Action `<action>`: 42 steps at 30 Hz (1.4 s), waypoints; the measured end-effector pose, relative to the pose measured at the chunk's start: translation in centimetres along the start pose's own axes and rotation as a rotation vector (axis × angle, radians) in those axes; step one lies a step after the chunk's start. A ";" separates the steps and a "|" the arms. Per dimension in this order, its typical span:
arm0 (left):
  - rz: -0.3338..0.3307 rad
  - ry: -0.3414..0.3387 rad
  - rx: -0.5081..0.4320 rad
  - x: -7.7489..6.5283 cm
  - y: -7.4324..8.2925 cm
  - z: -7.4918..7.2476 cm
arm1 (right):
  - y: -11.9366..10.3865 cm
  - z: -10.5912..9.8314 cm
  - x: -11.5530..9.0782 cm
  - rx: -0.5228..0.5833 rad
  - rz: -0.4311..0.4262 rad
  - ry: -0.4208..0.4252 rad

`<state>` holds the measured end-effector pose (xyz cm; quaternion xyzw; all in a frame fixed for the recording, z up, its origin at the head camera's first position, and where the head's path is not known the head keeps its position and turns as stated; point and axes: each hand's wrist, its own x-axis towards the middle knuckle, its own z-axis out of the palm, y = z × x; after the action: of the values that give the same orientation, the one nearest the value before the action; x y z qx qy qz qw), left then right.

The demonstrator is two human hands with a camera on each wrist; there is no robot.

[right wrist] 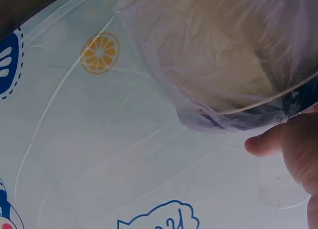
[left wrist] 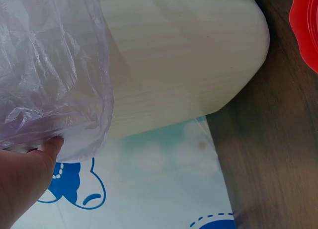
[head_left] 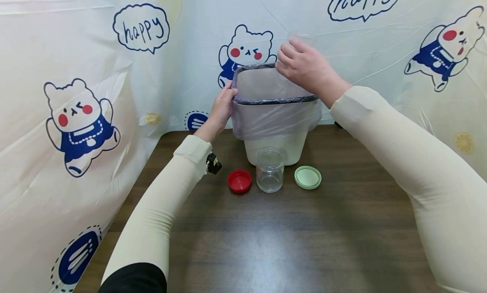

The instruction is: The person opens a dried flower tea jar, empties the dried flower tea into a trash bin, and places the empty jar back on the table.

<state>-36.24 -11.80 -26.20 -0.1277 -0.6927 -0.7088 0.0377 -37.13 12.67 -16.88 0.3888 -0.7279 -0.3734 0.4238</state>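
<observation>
A whitish trash can [head_left: 274, 147] lined with a translucent plastic bag [head_left: 274, 119] stands on the table. My left hand [head_left: 220, 109] grips its left rim, with the thumb on the bag in the left wrist view. Over the can's back right rim, the curled fingers of my right hand [head_left: 304, 67] hold a clear, see-through container [head_left: 303, 39], apparently a jar, mostly hidden by the hand. Its rounded end [right wrist: 283, 191] shows faintly in the right wrist view. In front of the can stands a clear jar [head_left: 269, 174] without a lid.
A red lid [head_left: 239, 181] lies left of the standing jar, and a pale green lid [head_left: 307, 177] lies to its right. The brown wooden table [head_left: 274, 242] extends toward me. A printed cloth [head_left: 198, 39] hangs behind and at the left.
</observation>
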 end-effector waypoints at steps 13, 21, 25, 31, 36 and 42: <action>0.002 -0.003 -0.004 0.0 0.0 -0.1 | 0.1 -0.2 0.2 -0.066 -0.123 -0.002; 0.001 -0.010 -0.007 0.1 -0.1 -0.2 | 0.1 -0.2 0.3 -0.086 -0.151 -0.019; -0.002 -0.022 0.002 0.1 0.1 -0.2 | 0.1 -0.2 0.2 -0.089 -0.160 -0.023; -0.004 -0.026 0.027 -0.8 1.2 0.2 | 0.3 -0.1 0.2 -0.082 -0.163 -0.020; -0.007 -0.022 0.047 -1.7 2.1 0.6 | 0.2 -0.1 0.2 -0.085 -0.167 -0.020; -0.005 -0.029 0.033 -1.3 1.6 0.4 | 0.1 -0.1 0.1 -0.068 -0.178 -0.016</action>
<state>-34.60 -11.58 -24.91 -0.1355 -0.7053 -0.6953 0.0279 -37.12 12.63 -16.76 0.4344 -0.6807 -0.4369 0.3962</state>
